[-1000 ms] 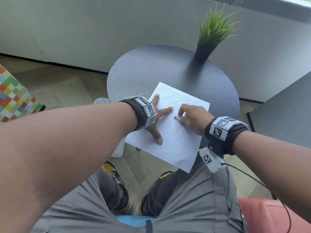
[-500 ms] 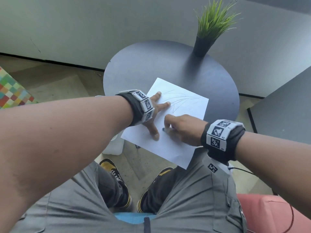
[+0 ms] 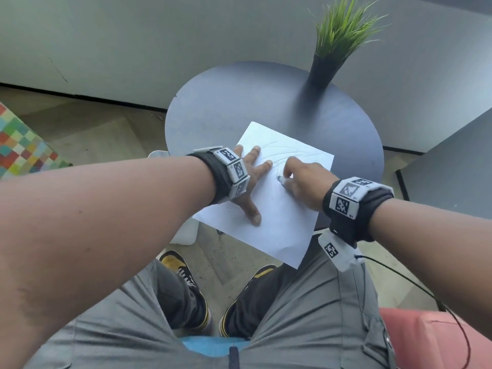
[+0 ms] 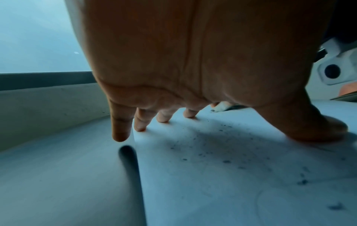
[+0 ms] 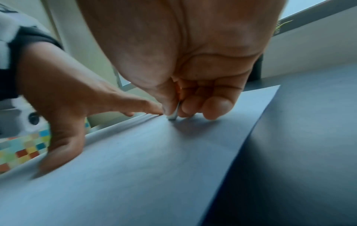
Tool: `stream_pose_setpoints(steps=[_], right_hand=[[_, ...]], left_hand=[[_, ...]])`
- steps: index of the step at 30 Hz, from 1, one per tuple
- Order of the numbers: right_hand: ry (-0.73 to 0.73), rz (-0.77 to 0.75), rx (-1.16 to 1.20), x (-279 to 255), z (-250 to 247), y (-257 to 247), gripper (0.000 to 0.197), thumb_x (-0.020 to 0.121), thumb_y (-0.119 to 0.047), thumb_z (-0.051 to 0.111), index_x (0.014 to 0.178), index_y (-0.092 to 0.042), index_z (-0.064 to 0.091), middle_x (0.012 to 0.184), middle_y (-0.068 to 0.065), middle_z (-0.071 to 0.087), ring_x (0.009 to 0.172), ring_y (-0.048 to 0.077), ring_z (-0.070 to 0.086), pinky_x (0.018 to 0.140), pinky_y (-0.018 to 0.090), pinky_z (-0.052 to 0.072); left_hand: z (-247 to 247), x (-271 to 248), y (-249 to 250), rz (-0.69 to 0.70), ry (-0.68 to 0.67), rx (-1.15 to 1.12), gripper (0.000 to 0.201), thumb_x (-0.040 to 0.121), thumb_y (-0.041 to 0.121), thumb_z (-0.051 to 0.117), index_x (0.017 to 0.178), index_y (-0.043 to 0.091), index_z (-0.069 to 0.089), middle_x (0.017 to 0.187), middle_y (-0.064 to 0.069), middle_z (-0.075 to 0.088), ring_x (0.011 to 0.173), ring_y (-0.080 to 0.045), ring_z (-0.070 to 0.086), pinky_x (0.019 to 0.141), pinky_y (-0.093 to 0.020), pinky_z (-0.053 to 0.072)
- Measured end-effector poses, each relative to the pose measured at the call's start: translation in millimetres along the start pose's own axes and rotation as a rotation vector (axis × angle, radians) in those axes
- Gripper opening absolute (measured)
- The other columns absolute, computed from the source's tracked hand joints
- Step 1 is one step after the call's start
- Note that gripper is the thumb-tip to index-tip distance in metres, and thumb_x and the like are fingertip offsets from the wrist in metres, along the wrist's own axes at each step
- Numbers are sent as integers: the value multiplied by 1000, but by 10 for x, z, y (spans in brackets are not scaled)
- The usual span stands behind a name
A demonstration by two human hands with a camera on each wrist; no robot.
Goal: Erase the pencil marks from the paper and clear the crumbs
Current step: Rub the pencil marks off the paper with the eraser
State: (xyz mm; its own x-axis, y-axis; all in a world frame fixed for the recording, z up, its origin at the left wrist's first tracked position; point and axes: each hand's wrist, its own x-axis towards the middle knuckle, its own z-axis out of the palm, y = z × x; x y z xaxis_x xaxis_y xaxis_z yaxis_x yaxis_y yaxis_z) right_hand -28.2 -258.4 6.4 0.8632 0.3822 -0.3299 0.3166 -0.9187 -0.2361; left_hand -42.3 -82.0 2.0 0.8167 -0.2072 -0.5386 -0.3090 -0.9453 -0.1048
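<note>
A white sheet of paper [image 3: 279, 217] lies on the round dark table [image 3: 239, 102], its near corner hanging past the table's edge. Curved pencil lines [image 3: 290, 153] cross its far part. My left hand [image 3: 250, 179] lies spread flat on the sheet's left side, fingers straight, pressing it down. My right hand [image 3: 298, 179] pinches a small white eraser [image 3: 281, 179] between thumb and fingers, its tip on the paper beside the left forefinger. The eraser [image 5: 173, 113] shows as a thin slab in the right wrist view. Dark crumbs [image 4: 226, 160] speckle the paper under my left palm.
A black vase with green grass [image 3: 323, 73] stands at the table's far right. A second dark tabletop [image 3: 452, 166] lies to the right. A white stool [image 3: 186, 230] stands under the table's left edge. My knees and shoes are below the sheet.
My right hand slid the eraser toward me, then back up the sheet to the pencil lines. The left hand has kept pressing the paper.
</note>
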Motion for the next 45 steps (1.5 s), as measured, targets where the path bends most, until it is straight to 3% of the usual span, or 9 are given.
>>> stream_pose_setpoints(steps=[5,9,14,19,23,28,33,37,45], right_hand=[[-79,-290,-55,-135,198,-210,19,98,-34,43,105,-18,49,94,7,61,90,30,58,74,38,47],[57,29,-5,89,28,-20,26,97,-35,42,110,-13,47,104,12,62,94,33,57,79,38,48],[-84,-289,-21,-265,256,-245,20,98,-33,41,106,-17,48,99,10,64,90,32,59,77,40,49],[46,-27,6,-107,53,95,22,97,-38,42,101,-17,46,94,8,59,83,31,55,71,36,47],[-122,-320,-53,-393,218,-77,11,95,-24,46,102,-16,47,93,4,59,85,28,53,73,38,46],[36,-3,5,-150,58,104,22,98,-38,40,99,-17,44,93,7,58,84,30,54,72,37,46],[-133,-276,-82,-472,243,-175,11,98,-27,41,97,-16,38,91,5,57,81,29,52,68,38,44],[9,-31,-59,-173,50,83,23,98,-40,38,101,-17,41,93,8,58,83,31,56,73,39,49],[-92,-181,-93,-352,125,37,16,98,-34,43,102,-18,43,95,6,60,82,28,54,71,36,47]], left_hand=[[9,-4,-15,8,0,-16,144,49,90,66,154,36,-16,163,-6,-23,149,-41,-12,113,-65,19],[-18,11,7,2,-6,9,140,49,90,66,152,43,-17,162,-8,-23,148,-45,-8,110,-66,23],[-28,7,24,0,-25,1,144,44,92,66,151,46,-18,162,-11,-24,148,-47,-8,110,-68,20],[-24,6,25,-3,-10,-8,142,45,92,66,151,47,-18,162,-10,-23,148,-46,-8,110,-67,21],[14,6,69,-21,8,-43,142,43,98,58,151,45,-17,162,-10,-24,148,-46,-12,110,-68,20],[13,16,107,-31,2,-41,144,42,97,60,152,43,-17,162,-12,-24,147,-48,-11,109,-69,21],[30,11,114,-37,3,-52,145,43,96,61,152,43,-18,161,-11,-26,147,-47,-14,110,-67,21],[16,0,110,-32,-4,-57,144,44,94,63,152,43,-18,161,-11,-26,147,-48,-14,109,-68,22],[23,7,98,-25,-2,-47,143,45,95,61,152,42,-19,161,-12,-26,147,-48,-14,110,-68,21]])
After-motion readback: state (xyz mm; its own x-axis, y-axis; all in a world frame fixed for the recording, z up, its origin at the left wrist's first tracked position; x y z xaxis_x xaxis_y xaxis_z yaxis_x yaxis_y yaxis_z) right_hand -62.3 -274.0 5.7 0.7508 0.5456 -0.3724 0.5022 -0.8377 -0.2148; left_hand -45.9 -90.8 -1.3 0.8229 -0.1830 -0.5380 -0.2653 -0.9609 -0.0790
